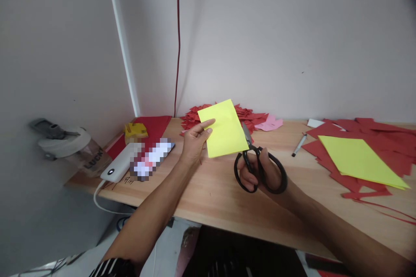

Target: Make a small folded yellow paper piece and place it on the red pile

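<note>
My left hand (196,140) pinches the left edge of a yellow sheet of paper (225,127), thumb in front, and holds it tilted above the table. In my right hand (268,171) is a pair of scissors (282,177) with black handles, my fingers through the loops. Their blades point up and lie at the lower right corner of the yellow paper. From here I cannot tell whether the blades touch the sheet. Behind the paper is a pile of cut red paper pieces (256,117), partly hidden.
At right, yellow sheets (360,162) rest on red paper scraps (396,151), with a marker (299,145) nearby. At left are a phone (152,160), a white power bank (118,166) with a cable, a yellow object (136,130) and a clear bottle (81,151). Pink paper (269,123) lies by the wall.
</note>
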A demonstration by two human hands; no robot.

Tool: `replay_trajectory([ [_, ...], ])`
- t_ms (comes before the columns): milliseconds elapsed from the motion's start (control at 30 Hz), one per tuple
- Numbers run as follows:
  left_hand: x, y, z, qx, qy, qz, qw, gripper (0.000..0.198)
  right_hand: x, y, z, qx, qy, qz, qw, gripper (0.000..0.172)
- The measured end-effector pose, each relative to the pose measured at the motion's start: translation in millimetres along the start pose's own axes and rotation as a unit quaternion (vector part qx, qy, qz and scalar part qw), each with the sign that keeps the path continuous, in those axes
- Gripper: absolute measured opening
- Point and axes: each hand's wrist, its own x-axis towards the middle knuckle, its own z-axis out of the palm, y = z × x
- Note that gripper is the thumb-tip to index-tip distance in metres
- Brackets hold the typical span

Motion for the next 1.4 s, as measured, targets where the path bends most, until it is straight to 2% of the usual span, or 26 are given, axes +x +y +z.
replay_trajectory([
  [267, -1.8, 0.9, 1.4, -0.001, -0.014, -0.005, 1.000, 0.038, -1.2, -4.2, -4.0, -0.011, -0.035, 0.004, 0.999, 0.064],
  [733, -2.7, -1.9, 5.7, -0.031, -0.026, -0.007, 0.999, 0.037, -2.9, -9.2, 0.0, -0.071, 0.045, -0.019, 0.996, 0.063],
  [933, -2.2, -1.0, 4.0, -0.013, -0.019, -0.013, 1.000, 0.036, -3.8, -7.7, -3.2, -0.080, 0.058, -0.012, 0.995, 0.060],
  [1167, -0.2, 0.3, -2.2, 0.016, -0.035, -0.017, 0.999, 0.037, -0.2, 0.0, -9.0, -0.038, 0.015, 0.007, 0.999, 0.064],
  [1400, 0.5, 1.9, -2.8, 0.019, -0.062, -0.024, 0.998, 0.037, -0.3, -4.1, -5.7, -0.010, -0.011, 0.031, 0.999, 0.068],
])
